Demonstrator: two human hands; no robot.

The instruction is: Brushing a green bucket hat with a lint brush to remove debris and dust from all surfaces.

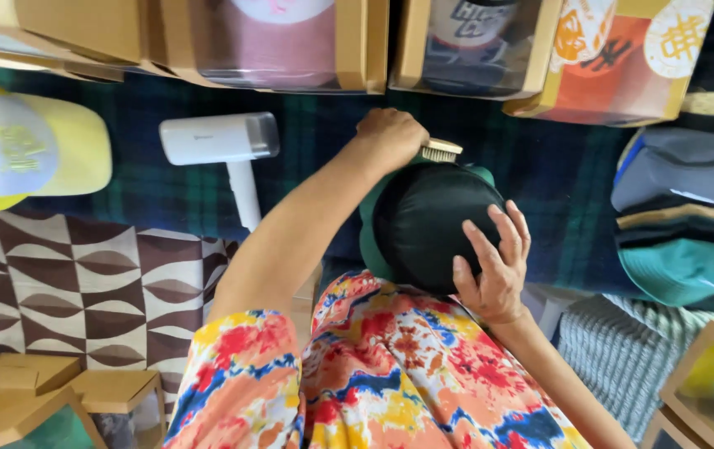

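I see the left hand [390, 133] gripping a brush [440, 150] above the cap [428, 224] (black crown); the right hand [494, 266], open, steadies it.

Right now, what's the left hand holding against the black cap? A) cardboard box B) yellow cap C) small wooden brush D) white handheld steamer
C: the left hand grips a small wooden brush at the far edge of the black cap, while the right hand steadies the cap; the white steamer lies apart on the plaid cloth.
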